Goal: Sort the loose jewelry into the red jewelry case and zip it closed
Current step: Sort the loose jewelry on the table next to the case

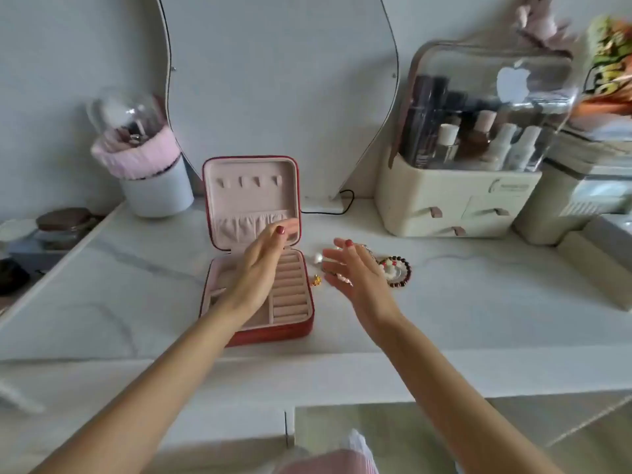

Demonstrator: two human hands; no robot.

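You're hovering your left hand [261, 268], fingers spread, over the open red zip jewelry case [257, 254]; your right hand [352, 268], spread and empty, is reaching for the dark beaded bracelet [403, 270] just beyond it. Likely the first pickup; pinch it next.

Both bare forearms reaching forward, left hand [260, 268] raised with fingers straight and loose, right hand [355, 271] beside it, fingers spread, palm turned inward

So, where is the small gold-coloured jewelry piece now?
In the head view, the small gold-coloured piece lies on the white marble tabletop, just right of the open red jewelry case.
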